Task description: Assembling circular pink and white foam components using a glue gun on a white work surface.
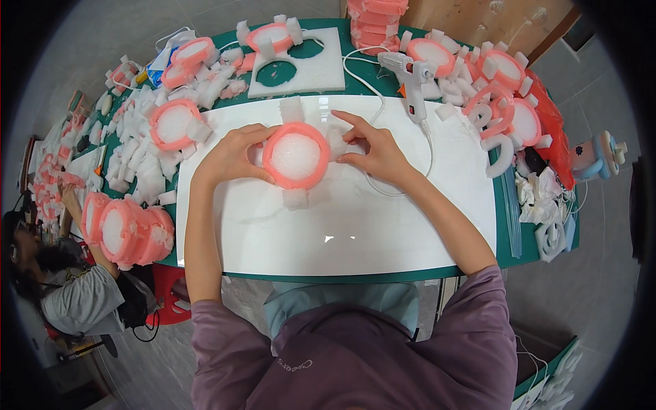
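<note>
Head camera view, looking down over a purple sweatshirt at a white board (pixel 342 232) laid on a green table (pixel 540 249). Both bare hands meet around one round foam piece: a white foam disc wrapped in a pink foam ring (pixel 296 156). The left hand (pixel 229 156) curls its fingers against the ring's left side. The right hand (pixel 374 150) presses fingertips onto a small white foam block (pixel 335 141) at the ring's right side. So both hands are closed lightly on the piece, holding it flat on the board.

Three more white blocks show on the ring: one toward the person (pixel 295 198), one on the far side (pixel 291 108), one partly hidden under the left fingers. This piece looks close to finished, with the right-hand block seemingly the last being seated.

Beyond the right hand lies a white hot glue gun (pixel 410 75), its cord looping back across the board. Left of the left hand, loose white foam blocks (pixel 140 160) lie heaped, with stacked ring pieces (pixel 130 232) nearer the table edge. Far right, completed rings with blocks (pixel 506 96) are piled up. Plenty of loose blocks remain.
</note>
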A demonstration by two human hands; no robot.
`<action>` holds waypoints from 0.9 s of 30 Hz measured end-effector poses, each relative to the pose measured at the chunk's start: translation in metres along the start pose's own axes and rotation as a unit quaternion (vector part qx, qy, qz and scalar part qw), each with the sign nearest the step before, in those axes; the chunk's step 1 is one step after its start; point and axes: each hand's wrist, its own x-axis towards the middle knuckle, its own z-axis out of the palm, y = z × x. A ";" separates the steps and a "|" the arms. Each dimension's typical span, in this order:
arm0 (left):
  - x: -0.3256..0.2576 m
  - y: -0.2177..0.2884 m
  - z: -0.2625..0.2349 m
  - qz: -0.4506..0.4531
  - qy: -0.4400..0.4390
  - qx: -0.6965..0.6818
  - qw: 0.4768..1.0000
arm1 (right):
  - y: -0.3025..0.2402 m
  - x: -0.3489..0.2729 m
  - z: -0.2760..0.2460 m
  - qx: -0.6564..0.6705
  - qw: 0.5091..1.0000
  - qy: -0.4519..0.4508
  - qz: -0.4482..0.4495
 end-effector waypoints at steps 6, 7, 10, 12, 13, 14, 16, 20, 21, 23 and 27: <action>0.001 0.000 0.001 -0.003 0.003 -0.005 1.000 | 0.006 -0.003 0.002 -0.025 0.999 0.011 -0.020; 0.001 0.000 0.001 -0.002 0.003 -0.005 1.000 | 0.008 -0.003 0.002 -0.025 0.999 0.011 -0.020; 0.001 0.002 0.001 0.000 0.006 0.003 1.000 | 0.010 -0.001 0.003 -0.032 0.997 0.013 -0.070; 0.002 0.003 0.001 -0.002 0.005 0.000 1.000 | 0.011 -0.001 0.003 -0.031 0.996 0.010 -0.080; 0.001 0.003 0.000 -0.006 0.004 -0.003 1.000 | 0.011 -0.001 0.003 -0.030 0.996 0.010 -0.081; 0.001 0.003 0.000 -0.007 0.005 -0.002 1.000 | 0.009 0.000 0.003 -0.031 0.997 0.007 -0.074; 0.000 0.000 0.001 0.001 0.008 0.004 1.000 | 0.009 -0.001 0.003 -0.031 0.997 0.004 -0.066; 0.001 0.000 0.002 -0.001 0.008 0.000 1.000 | 0.012 -0.001 0.003 -0.035 0.997 0.009 -0.072; 0.001 0.000 0.002 0.001 0.007 0.001 1.000 | 0.012 -0.001 0.004 -0.035 0.997 0.013 -0.074; 0.001 0.000 0.002 0.002 0.006 0.002 1.000 | 0.013 0.000 0.004 -0.035 0.997 0.011 -0.069; 0.001 0.001 0.001 0.008 0.006 -0.003 1.000 | 0.012 0.000 0.004 -0.036 0.998 0.010 -0.059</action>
